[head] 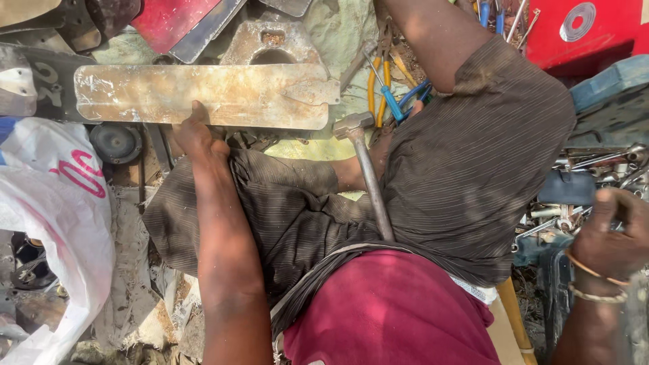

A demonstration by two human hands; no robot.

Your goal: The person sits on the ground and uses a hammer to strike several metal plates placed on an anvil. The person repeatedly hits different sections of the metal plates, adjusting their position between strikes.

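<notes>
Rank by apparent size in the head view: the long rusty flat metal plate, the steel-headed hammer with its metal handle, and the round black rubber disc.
1. Rusty flat metal plate, touched by the left hand.
2. Hammer.
3. Black rubber disc.

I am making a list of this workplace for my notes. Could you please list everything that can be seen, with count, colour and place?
metal plate: one, rusty beige, flat on the ground at top centre
hammer: one, grey steel head and handle, lying over the lap, head next to the plate's right end
pliers: several, yellow and blue handles, top centre right; exact count unclear
plastic bag: one, white with pink marks, left edge
red metal panel: one, top right corner
loose steel tools: a pile, grey, right side; too many to count
bracelets: two, pale gold, on the right wrist
left hand: pressing on the plate's lower edge
right hand: among the steel tools; what it holds is unclear
</notes>
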